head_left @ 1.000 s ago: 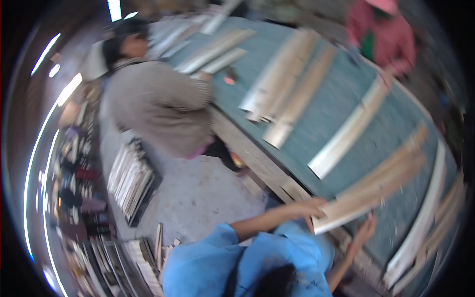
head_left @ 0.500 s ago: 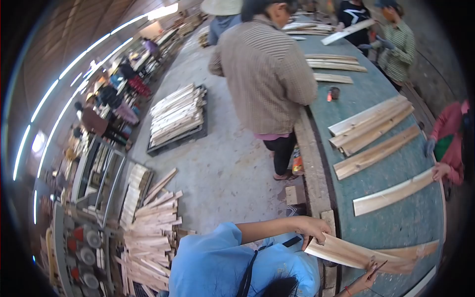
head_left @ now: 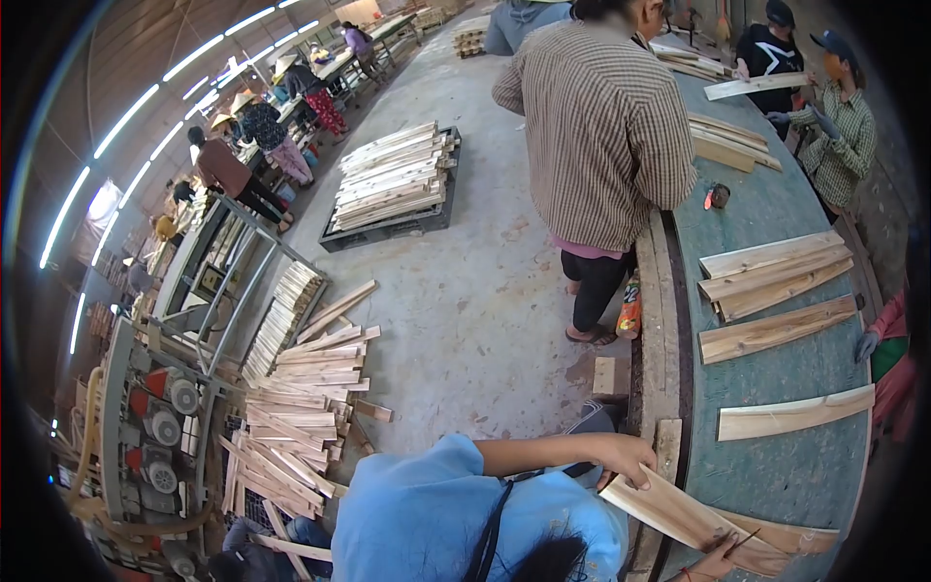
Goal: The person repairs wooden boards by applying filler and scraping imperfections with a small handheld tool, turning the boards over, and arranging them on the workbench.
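Observation:
My left hand (head_left: 628, 458) is closed over the near end of a pale wooden board (head_left: 679, 509), thumb on top. The board slants down to the right across the green table's edge. My right hand (head_left: 713, 565) is at the board's lower side, fingers pinched around a thin, dark, pencil-like stick (head_left: 745, 537). Part of that hand is cut off by the frame's bottom. Beneath the held board, a second board (head_left: 781, 533) lies on the table and is partly covered.
The green table (head_left: 776, 383) carries several boards, one (head_left: 795, 414) lying alone. A co-worker in a checked shirt (head_left: 601, 126) stands at its left edge. A gloved hand (head_left: 866, 346) shows at the far side. Wood strips (head_left: 301, 407) are heaped on the floor, beside a loaded black pallet (head_left: 388, 231).
The view has shifted, so the surroundings sit differently in the frame. The held board slopes more steeply. A co-worker's bare hand no longer shows on the lone board's far end.

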The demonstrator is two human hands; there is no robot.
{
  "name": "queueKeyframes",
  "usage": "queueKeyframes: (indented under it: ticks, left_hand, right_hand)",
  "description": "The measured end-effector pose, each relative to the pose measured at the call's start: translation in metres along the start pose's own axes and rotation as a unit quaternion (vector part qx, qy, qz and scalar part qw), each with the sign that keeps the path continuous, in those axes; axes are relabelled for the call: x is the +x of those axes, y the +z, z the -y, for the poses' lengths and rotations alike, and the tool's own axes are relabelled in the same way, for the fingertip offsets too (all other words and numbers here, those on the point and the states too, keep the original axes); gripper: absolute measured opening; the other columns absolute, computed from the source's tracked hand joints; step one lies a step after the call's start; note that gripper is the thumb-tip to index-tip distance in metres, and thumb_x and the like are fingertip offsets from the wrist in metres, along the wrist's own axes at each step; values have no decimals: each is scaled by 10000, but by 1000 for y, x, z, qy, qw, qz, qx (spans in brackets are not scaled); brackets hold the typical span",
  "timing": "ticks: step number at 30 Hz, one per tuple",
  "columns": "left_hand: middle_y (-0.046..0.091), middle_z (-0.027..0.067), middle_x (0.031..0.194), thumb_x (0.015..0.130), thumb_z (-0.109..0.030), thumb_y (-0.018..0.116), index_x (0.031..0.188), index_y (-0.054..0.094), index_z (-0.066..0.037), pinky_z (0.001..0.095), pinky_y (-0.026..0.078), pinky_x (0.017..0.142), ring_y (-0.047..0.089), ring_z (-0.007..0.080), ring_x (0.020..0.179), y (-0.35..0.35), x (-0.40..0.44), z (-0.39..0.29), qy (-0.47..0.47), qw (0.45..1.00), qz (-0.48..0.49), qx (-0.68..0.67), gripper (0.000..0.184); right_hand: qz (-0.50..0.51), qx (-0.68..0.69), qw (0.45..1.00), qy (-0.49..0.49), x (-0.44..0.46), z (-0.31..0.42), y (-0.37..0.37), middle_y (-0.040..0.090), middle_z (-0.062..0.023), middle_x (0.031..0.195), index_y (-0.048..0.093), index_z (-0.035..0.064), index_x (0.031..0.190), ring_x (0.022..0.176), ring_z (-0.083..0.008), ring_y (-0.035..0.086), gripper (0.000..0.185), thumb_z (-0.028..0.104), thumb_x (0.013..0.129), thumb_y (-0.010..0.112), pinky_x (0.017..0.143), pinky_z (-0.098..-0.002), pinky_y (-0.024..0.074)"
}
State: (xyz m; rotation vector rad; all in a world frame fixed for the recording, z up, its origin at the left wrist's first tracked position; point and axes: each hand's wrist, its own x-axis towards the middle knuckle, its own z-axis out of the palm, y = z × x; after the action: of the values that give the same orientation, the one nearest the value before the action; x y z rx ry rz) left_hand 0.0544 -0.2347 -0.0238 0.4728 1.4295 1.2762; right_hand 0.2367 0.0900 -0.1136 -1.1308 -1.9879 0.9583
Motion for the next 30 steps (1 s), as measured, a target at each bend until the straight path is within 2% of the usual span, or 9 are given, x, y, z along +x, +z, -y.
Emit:
queueKeyframes:
  ticks: [4, 6, 13, 16, 18, 21, 24, 28, 30]
  left_hand:
    - [614, 145, 826, 820, -172, 644, 1081, 570, 74, 303, 537, 343, 639, 227, 601, 2, -1, -6, -1, 1000, 6, 30, 367]
    - [612, 146, 825, 820, -171, 641, 1082, 573, 69, 306, 543, 349, 640, 230, 607, 2, -2, -7, 3, 999, 8, 39, 362]
    - [614, 165, 839, 822, -159, 632, 1083, 586, 51, 315, 563, 372, 648, 250, 632, 2, 0, -10, -1, 997, 10, 80, 338]
    - [615, 169, 846, 824, -152, 627, 1084, 596, 37, 319, 567, 379, 652, 257, 641, 0, 0, -17, -10, 994, 9, 109, 323]
    - [620, 173, 829, 825, -151, 627, 1081, 603, 29, 318, 567, 381, 654, 262, 635, 0, -1, -20, -3, 993, 7, 118, 314]
    - [634, 184, 808, 818, -149, 633, 1090, 607, 30, 304, 558, 382, 659, 267, 617, 1, 2, -20, -10, 979, -6, 203, 328]
    - [643, 178, 832, 809, -143, 636, 1106, 610, 13, 305, 558, 386, 656, 263, 598, 1, 5, -19, -24, 974, -5, 225, 337]
    - [651, 169, 826, 802, -137, 638, 1103, 620, 3, 313, 548, 381, 654, 257, 593, 6, 2, -29, -13, 974, -16, 224, 332]
    - [651, 159, 780, 802, -132, 632, 1080, 636, 2, 308, 522, 353, 655, 247, 602, 10, -1, -40, -19, 964, -32, 262, 310]
  right_hand:
    - [-10, -51, 999, -15, 4, -16, 2, 666, -161, 740, 683, -36, 1031, 602, -218, 612, 361, 291, 886, 637, 543, -335, 506]
    - [-37, -75, 994, -67, 9, -36, 4, 661, -156, 727, 671, -18, 1084, 599, -225, 601, 371, 295, 890, 627, 527, -330, 491]
    - [-46, -62, 995, -70, -5, 20, -3, 669, -162, 763, 574, 32, 1260, 602, -245, 605, 451, 304, 902, 609, 554, -365, 509]
    - [-32, -83, 991, -99, 0, 9, 1, 672, -199, 903, 538, 10, 1287, 703, -260, 636, 481, 276, 897, 632, 632, -376, 534]
    - [-2, -18, 1000, -6, 6, -4, 11, 601, -181, 1219, 489, 23, 1336, 1023, -186, 606, 487, 336, 964, 521, 847, -301, 476]
    - [87, -119, 989, -6, 17, -27, 2, 572, -159, 1276, 426, 58, 1391, 1069, -198, 594, 514, 345, 971, 501, 875, -300, 466]
    - [170, -45, 984, -11, 27, -35, -6, 529, -139, 1335, 395, 59, 1410, 1130, -210, 558, 520, 321, 973, 502, 934, -302, 436]
    - [169, 70, 983, 32, 25, -20, -8, 504, -153, 1354, 427, 35, 1385, 1194, -211, 509, 517, 327, 968, 516, 969, -304, 404]
    - [132, 58, 989, 12, 26, -21, -5, 515, -167, 1332, 440, -42, 1334, 1120, -204, 550, 469, 246, 974, 523, 922, -287, 436]
